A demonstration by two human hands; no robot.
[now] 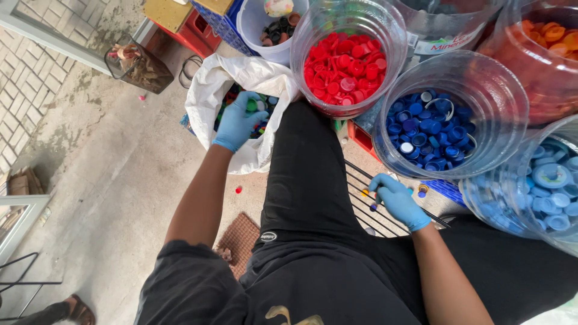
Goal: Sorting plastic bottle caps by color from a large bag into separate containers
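Our left hand (pixel 238 122), gloved blue, reaches curled into the white sack (pixel 208 96) of mixed bottle caps (pixel 256 108); whether it grips one, we cannot tell. Our right hand (pixel 394 198) rests half-closed on the black wire rack (pixel 367 207), below the jar of blue caps (pixel 448 114).

Both hands wear thin, light blue disposable gloves. The glove on the left hand (pixel 236 123) ends in a rolled cuff at the wrist, and the glove on the right hand (pixel 397 201) ends the same way, slightly wrinkled over the knuckles. Above the gloves the forearms are bare. The person wears a black short-sleeved shirt (pixel 198 289) of soft, slightly faded fabric; its loose sleeve bunches above the left elbow. A small gold-coloured printed shape (pixel 289 315) shows low on the shirt front. The legs are covered by black trousers (pixel 307 180) with a matte weave, carrying a small oval white-edged badge (pixel 269 236) near the upper thigh.
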